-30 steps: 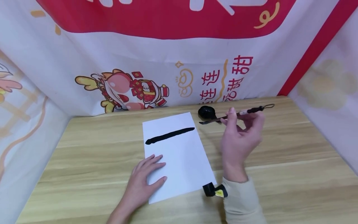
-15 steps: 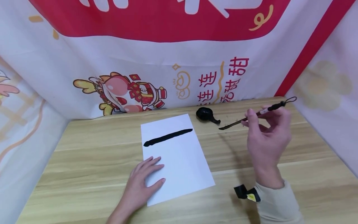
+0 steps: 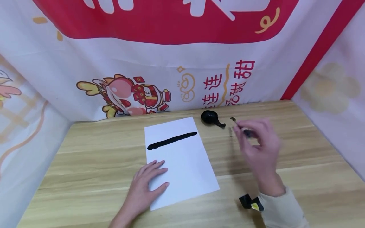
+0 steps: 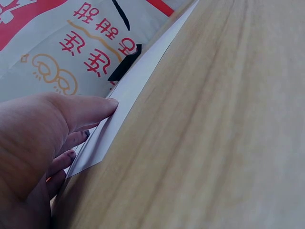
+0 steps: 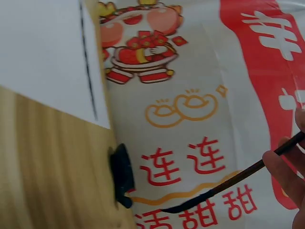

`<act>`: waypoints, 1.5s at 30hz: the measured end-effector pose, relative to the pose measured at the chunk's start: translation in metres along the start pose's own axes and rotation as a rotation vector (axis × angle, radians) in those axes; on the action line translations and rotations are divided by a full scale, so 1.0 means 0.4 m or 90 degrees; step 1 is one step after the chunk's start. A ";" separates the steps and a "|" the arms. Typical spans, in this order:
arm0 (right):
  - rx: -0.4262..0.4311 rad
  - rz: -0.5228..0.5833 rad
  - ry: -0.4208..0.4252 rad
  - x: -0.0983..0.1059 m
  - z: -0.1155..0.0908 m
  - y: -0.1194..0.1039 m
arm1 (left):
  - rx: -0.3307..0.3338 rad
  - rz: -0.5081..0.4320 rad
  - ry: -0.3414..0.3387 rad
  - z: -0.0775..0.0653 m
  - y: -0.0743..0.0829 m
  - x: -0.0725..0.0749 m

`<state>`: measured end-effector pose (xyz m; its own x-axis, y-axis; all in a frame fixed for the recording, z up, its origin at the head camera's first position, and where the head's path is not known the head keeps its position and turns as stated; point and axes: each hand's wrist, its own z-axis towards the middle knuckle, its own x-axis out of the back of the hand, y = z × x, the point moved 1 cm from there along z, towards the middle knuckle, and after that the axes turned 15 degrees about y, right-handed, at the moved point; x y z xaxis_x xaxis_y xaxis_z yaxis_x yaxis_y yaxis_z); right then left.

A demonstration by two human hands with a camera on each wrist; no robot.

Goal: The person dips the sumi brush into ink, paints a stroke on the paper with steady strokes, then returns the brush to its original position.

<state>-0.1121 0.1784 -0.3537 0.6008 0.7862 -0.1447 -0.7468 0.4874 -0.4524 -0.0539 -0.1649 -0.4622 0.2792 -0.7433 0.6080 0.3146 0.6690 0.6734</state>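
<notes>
My right hand [image 3: 262,147], to the right of the paper, pinches a writing brush [image 5: 233,181] above the table. In the right wrist view its dark tip points down and left, clear of the paper. Blur and the fingers hide part of the brush in the head view. My left hand [image 3: 146,186] rests on the left edge of a white sheet of paper [image 3: 185,171], fingers spread. One thick black ink stroke [image 3: 172,141] slants across the upper part of the sheet. Just beyond its right corner sits a glossy black rounded object with a curved stem [image 3: 210,117].
The wood-grain table [image 3: 94,164] is bounded at the back by a white and red printed cloth [image 3: 159,53]. Similar cloth stands along both sides. A small black device with a yellow label [image 3: 251,202] is fixed at my right wrist.
My right hand first moved right with the brush, away from the paper and black object. Now the brush has turned in the fingers, its tip pointing farther back. My left hand stayed put.
</notes>
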 end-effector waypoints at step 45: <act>-0.003 -0.060 -0.411 0.040 -0.123 0.086 | 0.013 0.007 -0.008 0.000 0.007 0.004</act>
<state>-0.1140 0.1891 -0.4150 0.3704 0.8112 0.4525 -0.6972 0.5647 -0.4417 -0.0526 -0.1641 -0.4593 0.2711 -0.7360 0.6204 0.2930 0.6770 0.6751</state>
